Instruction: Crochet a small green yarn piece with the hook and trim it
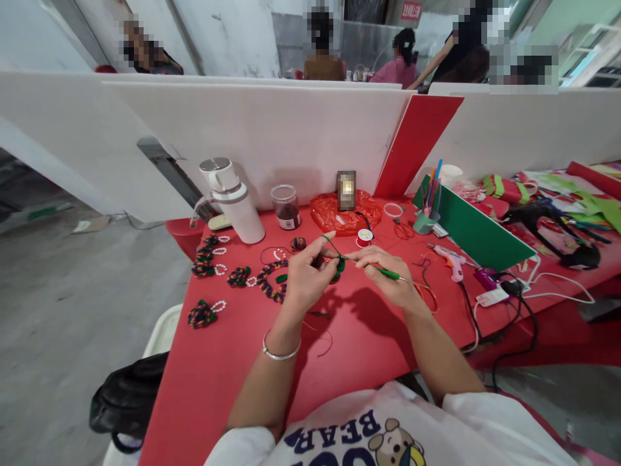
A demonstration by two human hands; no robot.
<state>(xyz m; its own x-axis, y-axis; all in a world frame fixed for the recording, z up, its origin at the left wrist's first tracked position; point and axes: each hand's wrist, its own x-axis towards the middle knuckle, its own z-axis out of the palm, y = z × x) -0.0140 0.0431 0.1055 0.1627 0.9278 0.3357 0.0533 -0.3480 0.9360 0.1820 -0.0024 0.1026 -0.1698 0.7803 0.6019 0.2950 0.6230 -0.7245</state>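
Note:
Above the middle of the red table, my left hand (310, 272) pinches a small dark green crocheted piece (341, 264), with green yarn running up over its fingers. My right hand (388, 275) is closed around a crochet hook with a green handle (388, 273), whose tip meets the green piece between the hands. Just left of my left hand lies a ring of multicoloured crochet (266, 285) with a green piece inside it. Further left are several dark multicoloured crocheted flowers (201, 315) with white bead loops. A small multicoloured yarn ball (298, 244) rests behind my left hand.
Behind my hands stand a white flask (242, 217), a clear jar (286, 208), a red plastic bag (323, 213) with a lit phone (346, 191), and a thread spool (364, 237). On the right are a pen cup (425, 222), a pink glue gun (452, 262), a green board (475, 226) and cables.

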